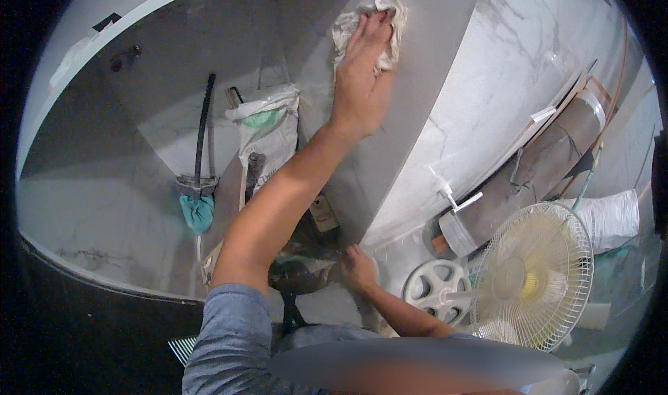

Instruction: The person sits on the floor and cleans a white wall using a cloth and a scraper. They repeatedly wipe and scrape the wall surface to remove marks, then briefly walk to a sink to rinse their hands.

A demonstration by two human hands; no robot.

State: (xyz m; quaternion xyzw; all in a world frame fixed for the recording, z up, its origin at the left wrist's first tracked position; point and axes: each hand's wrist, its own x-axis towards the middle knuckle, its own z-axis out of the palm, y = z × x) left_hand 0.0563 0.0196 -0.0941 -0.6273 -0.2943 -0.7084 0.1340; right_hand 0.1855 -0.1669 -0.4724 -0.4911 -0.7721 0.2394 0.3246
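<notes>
My left hand [362,75] is raised high and presses a crumpled white cloth [348,26] flat against a grey wall panel [424,82]. Its fingers spread over the cloth, pointing upward. My left forearm runs down to a grey-blue sleeve at the lower left. My right hand [358,266] is low, resting against the bottom edge of the same grey panel beside a dark bag [306,259]. Its fingers are curled, and I cannot make out whether it holds anything.
A white sack [268,134] leans in the corner, next to a black rod with a teal cloth [197,213]. A pedestal fan [532,277] and its round base [433,289] stand at the right. A brown roll [550,158] and another white sack [612,218] lie behind.
</notes>
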